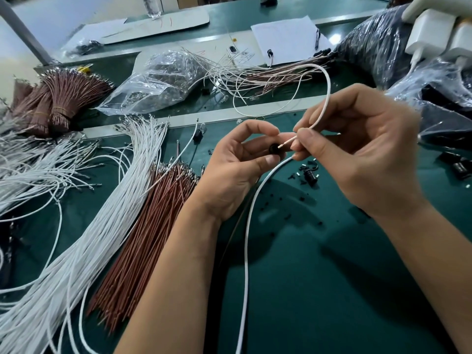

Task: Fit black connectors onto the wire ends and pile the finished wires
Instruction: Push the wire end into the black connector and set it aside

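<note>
white wires (84,226) and brown wires (143,238) piled on table (332,290) | clear bag (163,80), probably metal terminals inside | left hand (235,169) grip pinching black connector (274,148) | right hand (362,149) grip pinching pale wire (327,98), tip at connector

Our left hand (237,159) pinches a black connector (275,148) at centre; our right hand (357,149) pinches a pale wire (324,108) whose end touches it. White wires (107,200) and brown wires (153,221) fan at eight o'clock on the green mat (319,277).
</note>
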### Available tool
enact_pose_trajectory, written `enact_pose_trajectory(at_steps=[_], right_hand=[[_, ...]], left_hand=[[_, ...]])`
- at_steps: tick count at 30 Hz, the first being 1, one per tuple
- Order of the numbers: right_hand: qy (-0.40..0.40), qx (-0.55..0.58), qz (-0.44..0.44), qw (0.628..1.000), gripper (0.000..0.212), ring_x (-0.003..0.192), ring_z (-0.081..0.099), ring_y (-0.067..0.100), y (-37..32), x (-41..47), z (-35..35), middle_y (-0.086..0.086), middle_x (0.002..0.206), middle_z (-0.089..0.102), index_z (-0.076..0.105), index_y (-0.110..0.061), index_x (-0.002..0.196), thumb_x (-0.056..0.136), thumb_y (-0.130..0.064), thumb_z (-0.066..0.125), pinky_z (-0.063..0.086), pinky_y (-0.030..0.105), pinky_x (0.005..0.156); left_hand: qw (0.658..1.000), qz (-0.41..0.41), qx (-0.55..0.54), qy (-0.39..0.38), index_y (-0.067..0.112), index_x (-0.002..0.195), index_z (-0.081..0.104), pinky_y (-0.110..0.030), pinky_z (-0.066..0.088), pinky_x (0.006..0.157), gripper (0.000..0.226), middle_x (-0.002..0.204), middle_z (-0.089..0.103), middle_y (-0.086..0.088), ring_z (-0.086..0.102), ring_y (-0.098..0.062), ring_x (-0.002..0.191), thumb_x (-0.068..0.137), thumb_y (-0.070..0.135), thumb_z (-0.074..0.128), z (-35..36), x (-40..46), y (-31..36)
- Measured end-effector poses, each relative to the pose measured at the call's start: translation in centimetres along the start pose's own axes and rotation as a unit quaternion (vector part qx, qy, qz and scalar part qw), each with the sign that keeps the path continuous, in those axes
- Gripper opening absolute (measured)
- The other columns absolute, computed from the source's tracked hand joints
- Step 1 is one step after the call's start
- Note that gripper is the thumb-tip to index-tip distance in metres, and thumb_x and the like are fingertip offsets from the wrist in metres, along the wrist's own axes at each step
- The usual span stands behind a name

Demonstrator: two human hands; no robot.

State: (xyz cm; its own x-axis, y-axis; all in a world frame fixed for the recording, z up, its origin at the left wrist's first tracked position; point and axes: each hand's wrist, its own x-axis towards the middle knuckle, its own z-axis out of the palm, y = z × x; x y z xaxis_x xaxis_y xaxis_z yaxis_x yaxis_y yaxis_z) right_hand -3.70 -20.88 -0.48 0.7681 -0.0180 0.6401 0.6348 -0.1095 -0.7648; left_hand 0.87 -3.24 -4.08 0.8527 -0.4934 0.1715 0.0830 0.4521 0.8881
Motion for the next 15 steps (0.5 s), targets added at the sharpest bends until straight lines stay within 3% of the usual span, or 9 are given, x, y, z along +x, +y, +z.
enact_pose_trajectory(at_steps=[10,15], right_hand=[[-0.011,-0.029,0.011,0.999,0.015,0.074,0.074,0.028,0.79,-0.09,0.06,0.019,0.089,0.068,0.060,0.002,0.093,0.090,0.007,0.074,0.063,0.036,0.065],[-0.007,-0.024,0.033,0.999,0.015,0.072,0.074,0.028,0.96,-0.10,0.10,0.020,0.087,0.069,0.060,0.005,0.093,0.089,0.008,0.074,0.062,0.034,0.064]], left_hand=[[0.999,-0.017,0.028,-0.002,0.004,0.108,0.057,-0.036,0.051,0.097,0.030,0.097,0.072,-0.017,0.067,-0.027,0.092,0.085,-0.015,0.058,0.07,-0.08,0.02],[0.999,-0.029,0.034,0.002,0.004,0.113,0.057,-0.041,0.048,0.100,0.034,0.098,0.072,-0.020,0.064,-0.031,0.095,0.084,-0.013,0.062,0.09,-0.09,-0.09]])
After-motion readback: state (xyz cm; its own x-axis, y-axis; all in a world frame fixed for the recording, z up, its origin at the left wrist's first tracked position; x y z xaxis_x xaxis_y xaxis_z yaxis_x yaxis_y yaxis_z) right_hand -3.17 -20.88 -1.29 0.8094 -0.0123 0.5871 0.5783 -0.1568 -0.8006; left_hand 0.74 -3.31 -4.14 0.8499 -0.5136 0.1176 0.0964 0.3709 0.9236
